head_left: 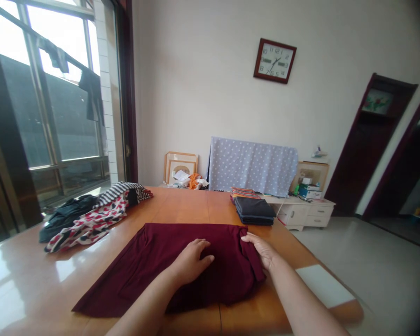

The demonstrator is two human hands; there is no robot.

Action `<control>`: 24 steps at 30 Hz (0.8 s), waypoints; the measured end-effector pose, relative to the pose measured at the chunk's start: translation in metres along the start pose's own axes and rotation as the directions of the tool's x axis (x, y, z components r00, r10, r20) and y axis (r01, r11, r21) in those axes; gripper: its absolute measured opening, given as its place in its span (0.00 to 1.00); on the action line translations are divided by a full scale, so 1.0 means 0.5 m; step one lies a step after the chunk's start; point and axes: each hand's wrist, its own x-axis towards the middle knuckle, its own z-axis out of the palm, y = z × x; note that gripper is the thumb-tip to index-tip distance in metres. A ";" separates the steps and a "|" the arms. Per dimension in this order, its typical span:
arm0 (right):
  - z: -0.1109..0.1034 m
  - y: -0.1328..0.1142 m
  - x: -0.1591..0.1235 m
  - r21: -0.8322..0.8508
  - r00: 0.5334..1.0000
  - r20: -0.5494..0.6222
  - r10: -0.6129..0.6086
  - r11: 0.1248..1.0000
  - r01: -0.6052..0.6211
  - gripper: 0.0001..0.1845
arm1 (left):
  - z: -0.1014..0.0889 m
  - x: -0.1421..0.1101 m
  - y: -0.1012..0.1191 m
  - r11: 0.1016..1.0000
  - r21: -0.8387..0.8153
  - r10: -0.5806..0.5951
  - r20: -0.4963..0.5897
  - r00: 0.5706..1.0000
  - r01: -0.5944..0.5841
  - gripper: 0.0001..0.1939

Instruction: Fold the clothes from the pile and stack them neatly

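A maroon garment (196, 252) lies spread nearly flat on the wooden table (182, 205), its kind not clear from here. My left hand (192, 262) rests open on the middle of the cloth, thumb apart from the fingers. At the garment's bunched right edge, my right hand (262, 252) grips the fabric, thumb on top and the fingers mostly hidden beneath. Just beyond it sits a stack of folded dark clothes (255, 210), with striped folded cloth (245, 192) behind.
A loose heap of clothes (91, 217), dark, spotted and striped, lies on the table's left side. A pale rectangular sheet (325, 284) is near the right edge. Behind the table stand a white cabinet (311, 214) and something draped in blue dotted cloth (252, 165).
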 end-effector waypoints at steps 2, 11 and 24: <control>0.027 -0.014 -0.002 0.001 0.999 0.031 -0.044 0.999 0.044 0.25 | -0.026 -0.007 -0.017 0.997 -0.081 -0.013 -0.047 0.999 0.010 0.26; 0.191 -0.005 0.028 -0.086 0.980 0.201 0.013 0.996 0.004 0.50 | -0.120 -0.068 -0.094 0.920 -0.339 -0.258 -0.146 0.955 0.196 0.25; 0.239 0.024 0.033 -0.351 0.983 0.154 0.103 0.935 -0.043 0.35 | -0.104 -0.092 -0.130 0.925 -0.295 -0.298 -0.179 0.938 0.238 0.22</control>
